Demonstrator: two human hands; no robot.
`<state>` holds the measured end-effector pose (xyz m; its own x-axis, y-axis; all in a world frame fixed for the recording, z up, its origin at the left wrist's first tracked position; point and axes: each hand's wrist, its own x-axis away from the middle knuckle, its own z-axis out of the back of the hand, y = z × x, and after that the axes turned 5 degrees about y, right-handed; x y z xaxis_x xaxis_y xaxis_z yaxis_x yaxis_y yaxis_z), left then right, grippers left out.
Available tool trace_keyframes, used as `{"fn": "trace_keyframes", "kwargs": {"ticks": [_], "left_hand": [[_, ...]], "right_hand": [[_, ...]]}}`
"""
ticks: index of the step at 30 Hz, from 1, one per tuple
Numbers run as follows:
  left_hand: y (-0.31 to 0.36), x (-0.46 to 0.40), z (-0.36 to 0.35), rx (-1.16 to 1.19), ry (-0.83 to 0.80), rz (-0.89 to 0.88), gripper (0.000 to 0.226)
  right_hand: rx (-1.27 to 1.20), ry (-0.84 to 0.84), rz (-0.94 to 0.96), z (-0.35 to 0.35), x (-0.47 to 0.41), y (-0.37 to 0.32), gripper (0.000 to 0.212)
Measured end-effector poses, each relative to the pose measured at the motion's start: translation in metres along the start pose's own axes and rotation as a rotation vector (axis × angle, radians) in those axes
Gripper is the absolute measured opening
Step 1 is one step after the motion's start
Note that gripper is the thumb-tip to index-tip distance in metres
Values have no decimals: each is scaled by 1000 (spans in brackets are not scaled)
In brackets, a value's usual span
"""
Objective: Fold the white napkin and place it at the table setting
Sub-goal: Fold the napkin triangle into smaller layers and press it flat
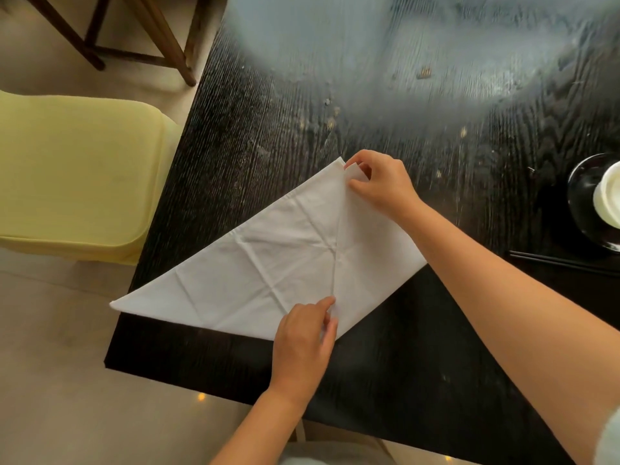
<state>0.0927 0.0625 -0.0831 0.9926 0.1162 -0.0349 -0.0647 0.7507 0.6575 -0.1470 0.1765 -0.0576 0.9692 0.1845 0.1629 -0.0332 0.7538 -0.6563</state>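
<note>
Item: white napkin (268,263), triangle; your right hand (382,182) pinched its far corner, left hand (302,340) pressed the near edge (best matched tip to tip).

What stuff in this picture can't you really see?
- Black plate and white cup: head view, cut off by the right edge.
- Chopsticks: tips run off the right edge.
- Far table: blurred by pale glare.
- Napkin corner: hidden under right hand.
</note>
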Motion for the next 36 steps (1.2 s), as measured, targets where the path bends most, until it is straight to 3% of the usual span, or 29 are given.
{"fn": "trace_keyframes", "kwargs": {"ticks": [10,14,16,20,22,26,31,36], "left_hand": [[-6,-1,-3,1,-20,-49,28],[-8,-1,-3,-89,-5,-108,43],[-8,-3,-2,-163,-31,-162,50],[-11,-10,-3,-330,-218,-291,57],[-13,-9,-4,-376,-308,-301,58],[-16,-2,2,-421,-449,-327,61],[-22,5,10,-443,-504,-394,66],[-28,32,19,-475,-529,-424,66]], "right_hand": [[1,72,119,-13,-3,6,24],[202,269,163,-19,4,9,52],[361,335,308,-19,16,10,60],[511,69,573,-38,57,25,55],[531,-56,531,-47,68,35,56],[572,-122,463,-49,61,34,62],[591,-120,433,-49,57,30,66],[625,-31,240,-52,19,13,69]]}}
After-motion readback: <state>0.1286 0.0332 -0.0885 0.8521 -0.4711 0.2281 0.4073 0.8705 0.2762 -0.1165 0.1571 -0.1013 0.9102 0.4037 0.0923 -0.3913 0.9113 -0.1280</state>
